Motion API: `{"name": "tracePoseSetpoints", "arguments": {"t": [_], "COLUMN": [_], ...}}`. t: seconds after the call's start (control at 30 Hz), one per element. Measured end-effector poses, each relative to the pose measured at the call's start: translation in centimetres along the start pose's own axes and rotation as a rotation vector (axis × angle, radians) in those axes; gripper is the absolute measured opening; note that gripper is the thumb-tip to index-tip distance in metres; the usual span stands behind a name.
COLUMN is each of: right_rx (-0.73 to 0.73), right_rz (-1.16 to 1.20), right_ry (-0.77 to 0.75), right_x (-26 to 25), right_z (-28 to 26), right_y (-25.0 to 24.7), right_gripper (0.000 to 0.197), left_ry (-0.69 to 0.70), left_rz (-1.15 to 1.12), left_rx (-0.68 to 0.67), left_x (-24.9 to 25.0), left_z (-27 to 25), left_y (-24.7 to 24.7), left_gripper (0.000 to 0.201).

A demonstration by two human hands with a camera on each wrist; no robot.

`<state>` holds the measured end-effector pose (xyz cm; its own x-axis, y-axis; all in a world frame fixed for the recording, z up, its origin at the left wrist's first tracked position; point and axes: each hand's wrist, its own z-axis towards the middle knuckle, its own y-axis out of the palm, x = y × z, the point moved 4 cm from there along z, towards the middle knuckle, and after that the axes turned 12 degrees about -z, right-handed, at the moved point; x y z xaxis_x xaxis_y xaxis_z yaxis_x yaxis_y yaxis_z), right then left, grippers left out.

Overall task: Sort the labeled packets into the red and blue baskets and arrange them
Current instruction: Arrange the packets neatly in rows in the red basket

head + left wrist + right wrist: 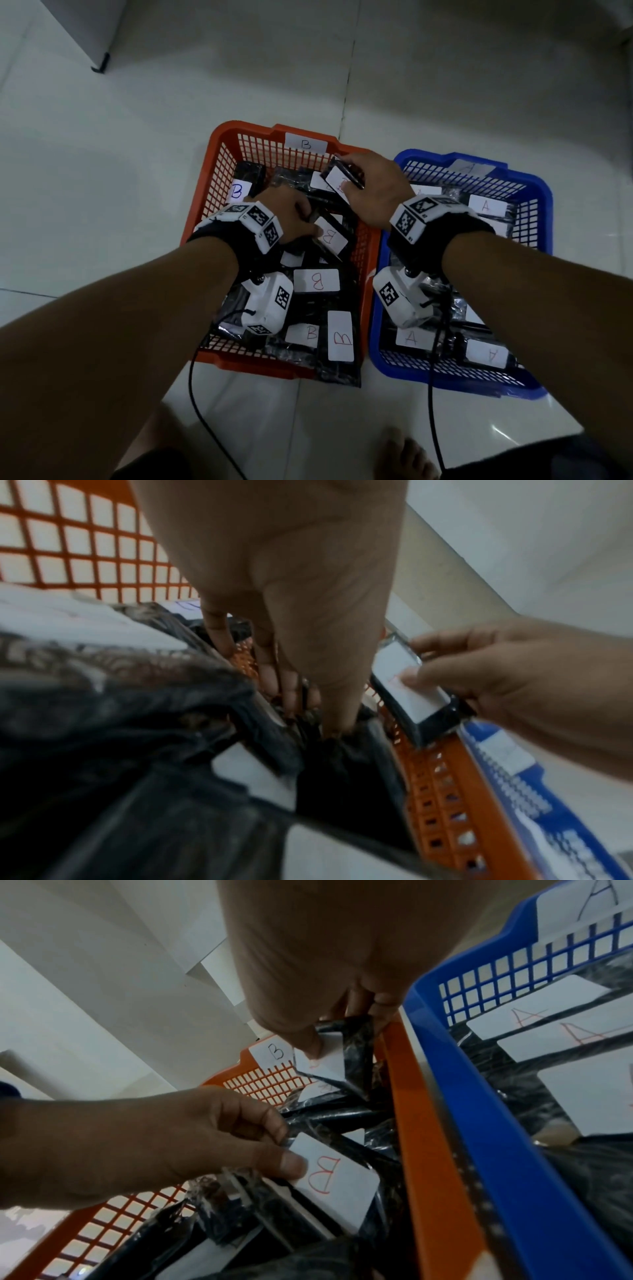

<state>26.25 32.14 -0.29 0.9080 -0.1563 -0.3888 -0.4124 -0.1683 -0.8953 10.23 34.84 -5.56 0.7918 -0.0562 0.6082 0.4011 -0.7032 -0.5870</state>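
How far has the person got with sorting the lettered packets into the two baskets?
Sorting looks done: the red basket shows only B labels, the blue basket only A labels. In hand: the left hand and right hand each grip a B packet. Left: tidying, since one B packet overhangs the near rim.

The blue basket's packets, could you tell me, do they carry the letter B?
No, the packets in the blue basket show labels marked A, while the B labels sit in the red basket.
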Motion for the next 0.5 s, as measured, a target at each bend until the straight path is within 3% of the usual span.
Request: {"name": "tracePoseSetpoints", "arguments": {"t": [0.13, 0.3, 0.5], "right_rx": [-0.025, -0.306, -0.212], "right_rz": [-0.013, -0.128, -0.235], "right_ry": [0.0, -0.053, -0.07], "right_x": [-0.5, -1.5, -1.5], "right_z": [0.3, 0.9, 0.7], "right_y": [0.2, 2.9, 3.7], "right_gripper": [0.038, 0.023, 0.028], "left_ry": [0.008, -0.088, -0.179], "left_rz": [-0.129, -0.183, -0.371], "left_rx": [-0.102, -0.181, -0.102], "left_x": [0.1, -1.4, -3.6], "left_z": [-1.0, -3.0, -4.0], "left_y": [-0.9, -3.4, -4.0], "left_gripper": [0.029, 0.032, 0.032]}}
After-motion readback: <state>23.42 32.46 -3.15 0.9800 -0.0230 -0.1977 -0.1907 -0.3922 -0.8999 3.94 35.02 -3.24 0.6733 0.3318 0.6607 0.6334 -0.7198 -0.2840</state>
